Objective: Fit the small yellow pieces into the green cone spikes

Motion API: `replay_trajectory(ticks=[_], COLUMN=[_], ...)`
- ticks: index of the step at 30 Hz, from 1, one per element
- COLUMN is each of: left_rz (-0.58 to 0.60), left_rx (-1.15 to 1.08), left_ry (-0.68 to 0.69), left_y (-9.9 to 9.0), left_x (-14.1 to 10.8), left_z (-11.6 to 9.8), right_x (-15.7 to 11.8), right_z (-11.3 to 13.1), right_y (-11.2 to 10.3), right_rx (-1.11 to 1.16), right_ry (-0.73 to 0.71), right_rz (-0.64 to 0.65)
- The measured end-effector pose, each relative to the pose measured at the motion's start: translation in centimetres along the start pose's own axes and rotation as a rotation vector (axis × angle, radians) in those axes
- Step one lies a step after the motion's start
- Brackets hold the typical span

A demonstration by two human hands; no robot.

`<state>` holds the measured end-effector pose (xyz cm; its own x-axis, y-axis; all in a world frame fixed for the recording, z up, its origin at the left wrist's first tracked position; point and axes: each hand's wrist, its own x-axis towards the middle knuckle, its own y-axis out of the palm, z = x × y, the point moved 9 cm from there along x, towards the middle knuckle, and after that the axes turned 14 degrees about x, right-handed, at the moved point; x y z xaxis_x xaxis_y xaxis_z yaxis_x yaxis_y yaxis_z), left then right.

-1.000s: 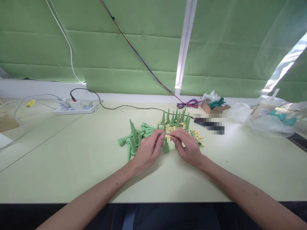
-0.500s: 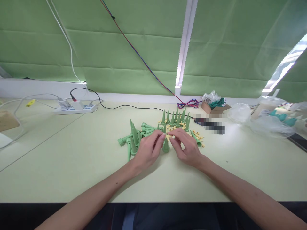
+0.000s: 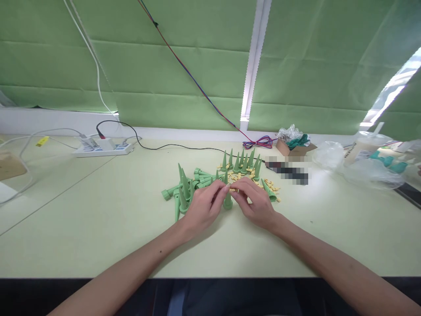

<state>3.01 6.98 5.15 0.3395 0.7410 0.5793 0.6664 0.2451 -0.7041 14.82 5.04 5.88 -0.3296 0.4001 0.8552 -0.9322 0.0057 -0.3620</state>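
My left hand [image 3: 206, 202] and my right hand [image 3: 255, 202] meet above the middle of the table, thumbs and forefingers pinched together. Between their fingertips is a small yellow plastic valve piece [image 3: 233, 190], partly hidden; a round hole shows in it. Just beneath stands a green plastic cone spike [image 3: 227, 202], upright, its upper part behind the fingers. More green spikes [image 3: 184, 186] stand and lie in a heap beside my left hand. Behind my hands is a row of upright green spikes [image 3: 244, 163], with loose yellow pieces [image 3: 234, 176] around it. One green spike [image 3: 269, 191] lies right of my right hand.
A white power strip [image 3: 103, 150] with plugs and cables sits at the back left. Toward the back right are coiled red-blue wire [image 3: 258, 142], a cardboard box [image 3: 295, 150], a blurred-out dark object [image 3: 287, 171], plastic bags [image 3: 329, 154] and a drink cup [image 3: 360, 147].
My fingertips have come closer together. The yellow valve piece has turned, so its round hole now faces me, and sits slightly lower. The spikes on the table stay put.
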Motion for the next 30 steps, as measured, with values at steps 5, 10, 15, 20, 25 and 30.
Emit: replay_trajectory(ticks=[5, 10, 15, 20, 25, 30], left_rz=[-0.011, -0.051, -0.099, -0.149, -0.167, -0.025], left_rx=[-0.005, 0.000, -0.005, -0.019, -0.038, -0.037], left_ry=[0.008, 0.014, -0.010, 0.011, 0.002, -0.072], left_y=[-0.1, -0.7, -1.3, -1.6, -1.6, -0.3], left_x=[0.0, 0.0, -0.1, -0.1, -0.1, 0.0], left_z=[0.0, -0.2, -0.4, -0.5, -0.3, 0.3], right_x=[0.0, 0.1, 0.1, 0.2, 0.2, 0.0], right_z=[0.1, 0.1, -0.1, 0.1, 0.0, -0.7], right_y=[0.0, -0.4, -1.1, -1.4, -1.6, -2.1], right_rx=[0.001, -0.030, -0.044, -0.052, -0.050, -0.061], right_ry=[-0.015, -0.005, 0.036, 0.045, 0.070, 0.129], right_rz=[-0.010, -0.047, -0.130, -0.161, -0.176, -0.231])
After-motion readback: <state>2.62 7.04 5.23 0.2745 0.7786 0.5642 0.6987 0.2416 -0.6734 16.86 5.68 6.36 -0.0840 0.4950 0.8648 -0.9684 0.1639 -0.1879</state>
